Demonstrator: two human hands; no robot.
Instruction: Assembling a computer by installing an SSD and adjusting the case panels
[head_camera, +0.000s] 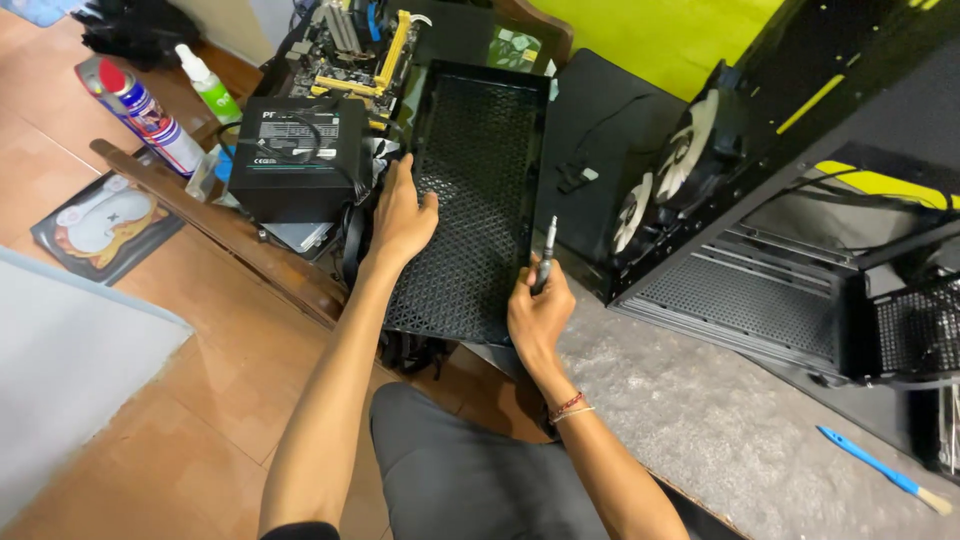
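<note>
Panel: a black perforated mesh panel (470, 200), rectangular, lies between the two hands; its long axis runs away from the person, tilted slightly to the right at the far end.
Left hand: the left hand (402, 215) rests palm-down on the panel's left long edge, fingers spread flat, not closed around anything.
Right hand: the right hand (538, 310) grips the panel's near right corner and is closed on a screwdriver (545, 255), whose shaft points up and away.
Left of the left hand: a black box-shaped power supply (295, 155) with a pale label on top; beyond it a motherboard (355, 45).
Further left: a spray can (140, 110) with red, white and blue print, and a small green-labelled bottle (210, 85).
Right of the right hand: an open black computer case (780, 230) with white fans (660, 180), on a grey table (700, 420).
Near right: a blue-handled brush (885, 470) on the table.
</note>
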